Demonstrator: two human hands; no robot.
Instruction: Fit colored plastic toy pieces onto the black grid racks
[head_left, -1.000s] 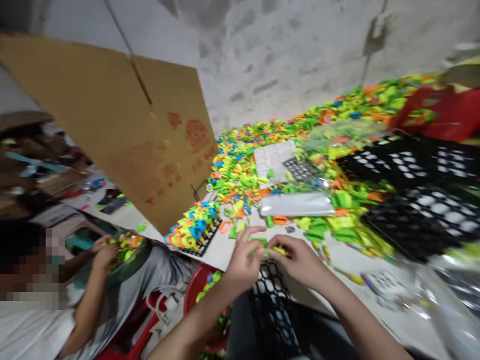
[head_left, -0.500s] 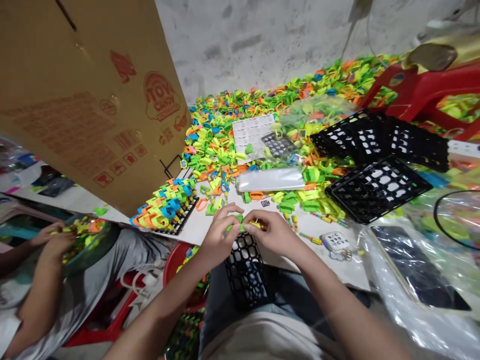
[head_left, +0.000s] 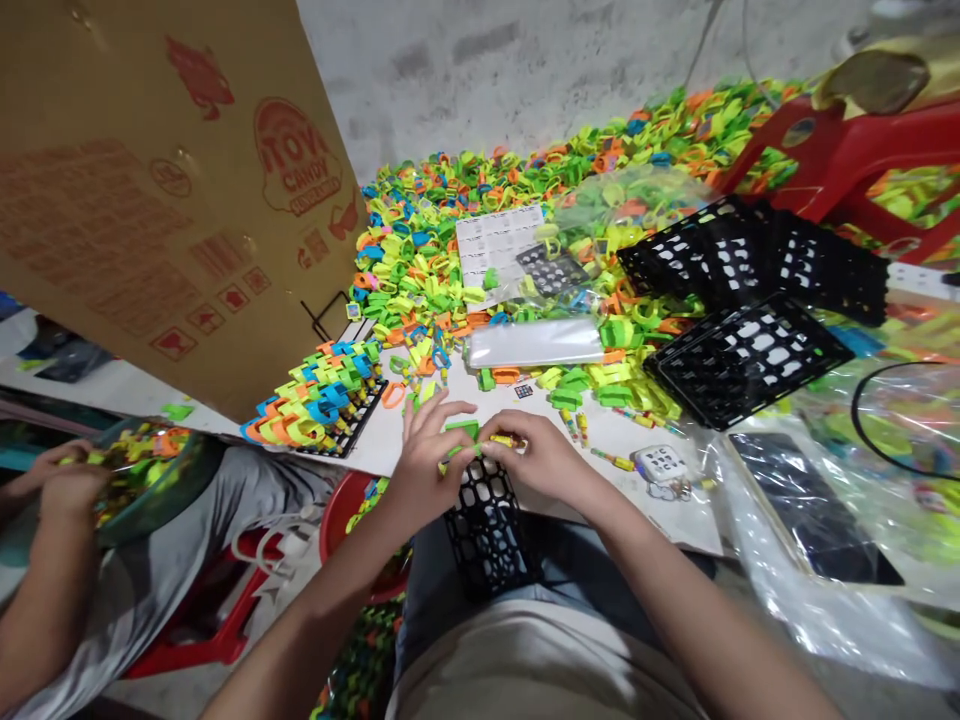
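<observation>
My left hand (head_left: 424,470) pinches a small green plastic piece (head_left: 463,430) between thumb and fingers, its other fingers raised. Close beside it, my right hand (head_left: 544,458) has a thin yellow-and-red tube (head_left: 504,440) in its fingertips, at the green piece's right side. Whether the two are joined is hidden by my fingers. Below both hands a black grid tray (head_left: 491,550) rests on my lap against the table edge. Left of my hands stands another rack packed with rows of orange, yellow, green and blue pieces (head_left: 319,400). Loose yellow-and-red tubes (head_left: 615,460) lie to the right.
A large cardboard box (head_left: 172,200) stands at left. Loose colourful pieces (head_left: 420,240) heap along the wall. Black grid trays (head_left: 750,360), a white plastic packet (head_left: 536,343) and a phone-like device (head_left: 817,510) lie around. A co-worker's hands (head_left: 71,475) are over a green basin (head_left: 161,500).
The view has shifted a little, so the surroundings sit higher and further left. My left fingers have spread slightly, and more of the yellow-and-red tube shows in my right fingertips.
</observation>
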